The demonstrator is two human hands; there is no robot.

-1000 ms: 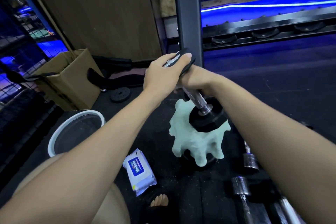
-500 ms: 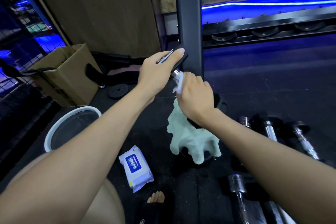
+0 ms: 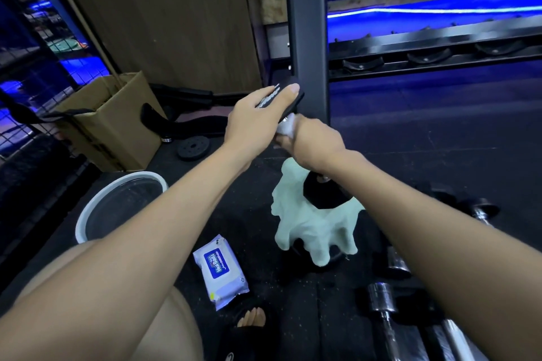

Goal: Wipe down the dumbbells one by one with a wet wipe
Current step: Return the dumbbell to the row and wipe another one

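We stand the dumbbell (image 3: 325,193) upright on a pale green cloth (image 3: 313,228) on the floor. Our left hand (image 3: 258,117) grasps its top weight, while our right hand (image 3: 315,145) clenches a wet wipe (image 3: 286,127) around the handle. A wipes packet (image 3: 220,271) lies nearby.

Our right hand (image 3: 315,142) hides the chrome handle of the black upright dumbbell (image 3: 324,196). The chrome dumbbells lying near right (image 3: 381,299) run off the bottom edge.

Black dumbbell (image 3: 322,193) upended; white wipe (image 3: 287,127) around handle.
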